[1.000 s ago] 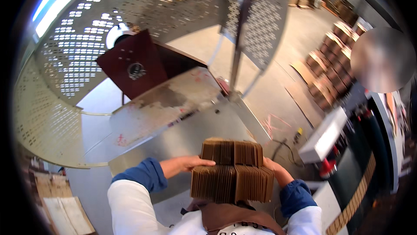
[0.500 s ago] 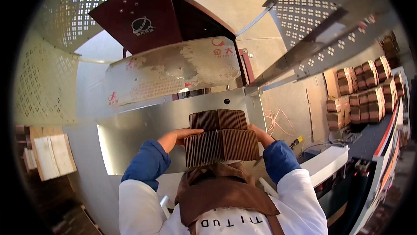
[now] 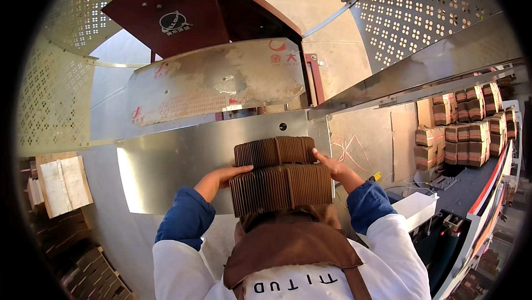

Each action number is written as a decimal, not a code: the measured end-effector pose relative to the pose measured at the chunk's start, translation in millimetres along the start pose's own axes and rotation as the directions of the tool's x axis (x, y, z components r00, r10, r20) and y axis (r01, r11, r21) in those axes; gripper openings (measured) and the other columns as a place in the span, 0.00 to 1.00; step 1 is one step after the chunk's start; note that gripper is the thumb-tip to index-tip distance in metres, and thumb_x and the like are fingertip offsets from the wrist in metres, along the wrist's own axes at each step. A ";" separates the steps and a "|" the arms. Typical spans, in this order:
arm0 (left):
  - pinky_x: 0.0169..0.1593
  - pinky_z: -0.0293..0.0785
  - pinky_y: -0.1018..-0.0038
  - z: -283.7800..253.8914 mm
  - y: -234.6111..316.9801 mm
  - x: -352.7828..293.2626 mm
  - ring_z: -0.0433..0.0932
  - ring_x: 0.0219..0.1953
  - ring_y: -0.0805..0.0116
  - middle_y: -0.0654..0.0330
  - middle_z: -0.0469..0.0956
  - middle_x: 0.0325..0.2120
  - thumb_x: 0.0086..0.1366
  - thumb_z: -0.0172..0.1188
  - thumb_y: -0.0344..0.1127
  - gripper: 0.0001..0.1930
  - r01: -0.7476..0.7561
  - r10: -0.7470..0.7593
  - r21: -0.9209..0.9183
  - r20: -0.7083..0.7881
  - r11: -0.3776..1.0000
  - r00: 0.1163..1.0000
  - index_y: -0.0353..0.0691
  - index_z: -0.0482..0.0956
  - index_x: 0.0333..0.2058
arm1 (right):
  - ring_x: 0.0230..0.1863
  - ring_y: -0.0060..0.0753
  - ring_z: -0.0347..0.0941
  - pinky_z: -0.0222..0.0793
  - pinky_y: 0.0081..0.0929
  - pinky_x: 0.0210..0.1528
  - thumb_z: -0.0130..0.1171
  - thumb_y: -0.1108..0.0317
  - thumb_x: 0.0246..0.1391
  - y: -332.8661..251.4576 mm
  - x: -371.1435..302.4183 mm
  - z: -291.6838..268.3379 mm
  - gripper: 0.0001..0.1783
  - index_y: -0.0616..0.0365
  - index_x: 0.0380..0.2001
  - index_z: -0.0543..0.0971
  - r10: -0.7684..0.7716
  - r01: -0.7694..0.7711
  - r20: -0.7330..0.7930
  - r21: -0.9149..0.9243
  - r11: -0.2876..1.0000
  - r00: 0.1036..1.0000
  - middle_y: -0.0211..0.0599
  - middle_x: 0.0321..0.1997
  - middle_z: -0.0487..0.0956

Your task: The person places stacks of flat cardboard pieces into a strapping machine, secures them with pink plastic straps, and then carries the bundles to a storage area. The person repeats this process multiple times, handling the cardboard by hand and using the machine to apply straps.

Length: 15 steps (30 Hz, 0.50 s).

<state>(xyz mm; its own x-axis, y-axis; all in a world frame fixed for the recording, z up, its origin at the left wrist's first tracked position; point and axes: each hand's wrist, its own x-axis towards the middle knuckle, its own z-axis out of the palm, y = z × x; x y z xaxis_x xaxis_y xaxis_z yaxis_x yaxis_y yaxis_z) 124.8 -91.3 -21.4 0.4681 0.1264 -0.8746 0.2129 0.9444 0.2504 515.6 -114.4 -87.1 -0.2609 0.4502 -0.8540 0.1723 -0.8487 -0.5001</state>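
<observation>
In front of my body stands a block of brown folded cardboard pieces (image 3: 310,183), packed on edge in a near row and a far row (image 3: 260,152). Each row is split by a seam near its middle. My left hand (image 3: 224,177) clasps the block's left side, fingertips lying where the two rows meet. On the opposite side my right hand (image 3: 335,168) presses in, its thumb or a finger reaching the far row's right corner. Both hands are closed on the block between them; the undersides of the fingers are hidden.
Beyond the block lies a shiny metal tray (image 3: 183,161), under a worn metal panel (image 3: 221,81) and a dark red machine housing (image 3: 166,17). Banded cardboard bundles (image 3: 465,142) sit on a conveyor at right. A white box (image 3: 413,211) stands nearer. Boards and cardboard stacks (image 3: 64,189) are at left.
The block has come slightly nearer my body. My right hand has shifted up its side, and more of its fingers show. The head view has moved a little.
</observation>
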 end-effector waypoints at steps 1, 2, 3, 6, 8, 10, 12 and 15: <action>0.45 0.76 0.76 3.2 -0.1 2.1 0.80 0.39 0.74 0.65 0.82 0.40 0.60 0.62 0.56 0.25 -0.011 0.011 -0.001 -0.014 1.000 1.000 0.43 0.79 0.46 | 0.61 0.42 0.63 0.57 0.35 0.62 0.44 0.29 0.55 -0.2 6.3 -5.5 0.53 0.72 0.63 0.60 0.026 -0.027 0.031 0.012 1.000 0.999 0.51 0.61 0.68; 0.44 0.76 0.76 -3.4 -2.6 8.9 0.80 0.39 0.74 0.65 0.81 0.40 0.61 0.61 0.55 0.24 0.003 -0.003 -0.011 0.003 1.000 1.000 0.42 0.78 0.47 | 0.61 0.42 0.63 0.57 0.35 0.62 0.44 0.29 0.56 -5.7 14.9 -11.0 0.53 0.73 0.62 0.60 0.051 -0.053 0.070 0.022 0.998 0.996 0.51 0.62 0.67; 0.44 0.76 0.76 -6.3 -6.8 15.8 0.80 0.39 0.73 0.64 0.81 0.40 0.61 0.61 0.55 0.25 -0.018 0.018 -0.039 0.015 0.999 1.000 0.42 0.78 0.47 | 0.61 0.41 0.63 0.57 0.35 0.63 0.44 0.30 0.56 -11.3 23.6 -15.7 0.53 0.74 0.62 0.59 0.076 -0.080 0.108 0.032 0.996 0.991 0.51 0.62 0.67; 0.44 0.76 0.75 -2.8 -8.1 22.6 0.80 0.39 0.73 0.64 0.81 0.40 0.61 0.61 0.55 0.25 -0.074 0.076 -0.143 0.010 0.987 0.997 0.42 0.77 0.48 | 0.49 0.37 0.72 0.67 0.32 0.53 0.39 0.38 0.62 -45.6 47.6 -29.2 0.40 0.68 0.56 0.68 -0.091 0.090 0.071 0.018 0.996 0.993 0.48 0.51 0.76; 0.44 0.76 0.75 4.2 -0.3 37.3 0.80 0.39 0.72 0.64 0.81 0.40 0.61 0.61 0.55 0.25 -0.096 0.098 -0.214 -0.001 0.972 0.995 0.42 0.77 0.48 | 0.46 0.36 0.74 0.69 0.32 0.50 0.39 0.41 0.64 -61.8 57.6 -51.4 0.35 0.65 0.54 0.71 -0.132 0.131 0.047 0.034 0.991 0.990 0.46 0.49 0.78; 0.44 0.77 0.74 21.8 17.5 48.9 0.80 0.39 0.71 0.63 0.81 0.40 0.61 0.61 0.55 0.25 -0.137 0.145 -0.250 0.014 0.958 0.989 0.42 0.76 0.48 | 0.47 0.36 0.72 0.67 0.34 0.52 0.43 0.43 0.62 -48.1 67.4 -96.8 0.34 0.64 0.54 0.71 -0.196 0.187 0.064 0.125 0.974 0.978 0.45 0.51 0.76; 0.41 0.78 0.72 19.1 18.7 54.8 0.81 0.38 0.70 0.63 0.81 0.39 0.61 0.60 0.55 0.25 -0.153 0.150 -0.294 -0.035 0.943 0.988 0.42 0.76 0.48 | 0.45 0.35 0.73 0.68 0.33 0.49 0.43 0.45 0.63 -79.9 29.5 -69.0 0.30 0.64 0.51 0.73 -0.179 0.191 -0.088 0.164 0.968 0.980 0.45 0.47 0.77; 0.38 0.79 0.71 19.3 25.8 69.8 0.81 0.37 0.68 0.62 0.81 0.39 0.61 0.60 0.57 0.26 -0.117 0.125 -0.236 0.018 0.965 0.992 0.42 0.76 0.48 | 0.39 0.35 0.75 0.71 0.33 0.44 0.42 0.48 0.64 -104.8 -43.2 -51.3 0.27 0.64 0.46 0.74 -0.471 0.428 -0.478 -0.202 0.881 0.742 0.45 0.40 0.79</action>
<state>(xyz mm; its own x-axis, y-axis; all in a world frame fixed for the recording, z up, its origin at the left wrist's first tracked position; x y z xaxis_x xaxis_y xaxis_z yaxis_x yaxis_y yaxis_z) 179.5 -64.0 -67.9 0.5065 0.2375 -0.8289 -0.0515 0.9679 0.2458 557.5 -30.7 -5.2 0.1792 0.8661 -0.4667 0.2323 -0.4982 -0.8354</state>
